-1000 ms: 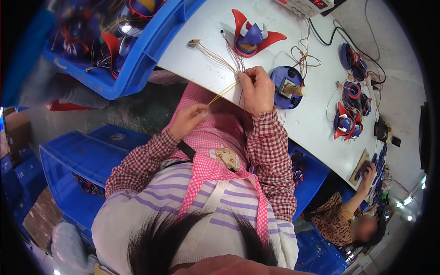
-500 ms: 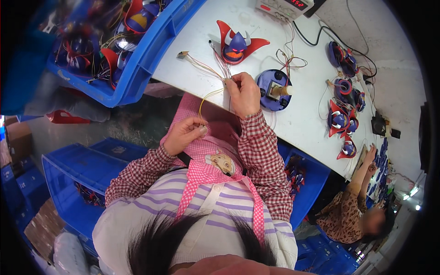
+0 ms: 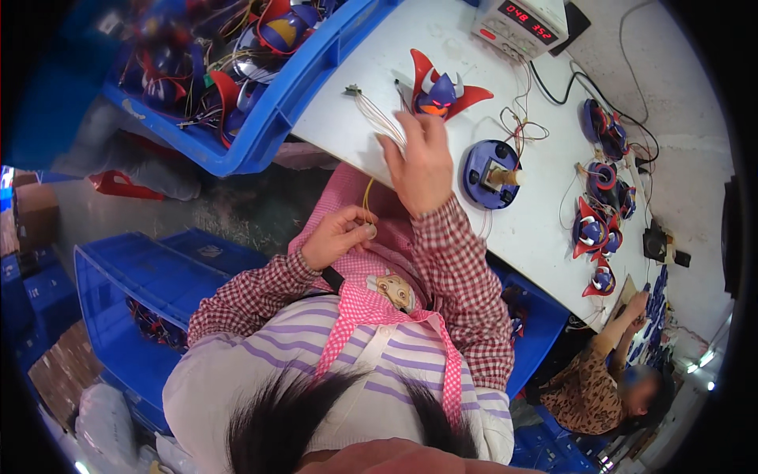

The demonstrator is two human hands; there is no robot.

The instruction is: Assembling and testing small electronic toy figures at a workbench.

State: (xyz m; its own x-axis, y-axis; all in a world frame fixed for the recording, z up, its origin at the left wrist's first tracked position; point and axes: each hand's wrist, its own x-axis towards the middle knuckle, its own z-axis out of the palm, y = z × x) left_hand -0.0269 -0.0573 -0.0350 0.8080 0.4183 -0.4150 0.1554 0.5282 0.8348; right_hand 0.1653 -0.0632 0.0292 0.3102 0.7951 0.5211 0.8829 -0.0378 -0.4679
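Note:
A purple toy head (image 3: 447,88) with white horns and a red winged collar sits near the far edge of my reach, its eyes glowing red. My right hand (image 3: 424,167) hovers just in front of it, over the light-coloured wires (image 3: 377,117) trailing on the table, thumb and fingers apart. Those wires end in a small connector board (image 3: 352,90). Below the table edge, my left hand (image 3: 341,237) pinches the end of yellow wires (image 3: 367,193); their tips are hidden in the fingers. Right of my right hand lies a round purple base (image 3: 477,175) with a tan fitting on top.
A blue crate (image 3: 237,162) full of wired toy heads stands at the left. A power supply (image 3: 519,25) with a red display sits at the back. More toy heads (image 3: 591,229) line the table's right side. A co-worker (image 3: 588,391) works beyond, lower right.
My right hand has left its pinch on the wires and moved forward toward the toy head, fingers spreading. The left hand keeps the yellow wires. The view has shifted slightly, and the supply's display reads differently.

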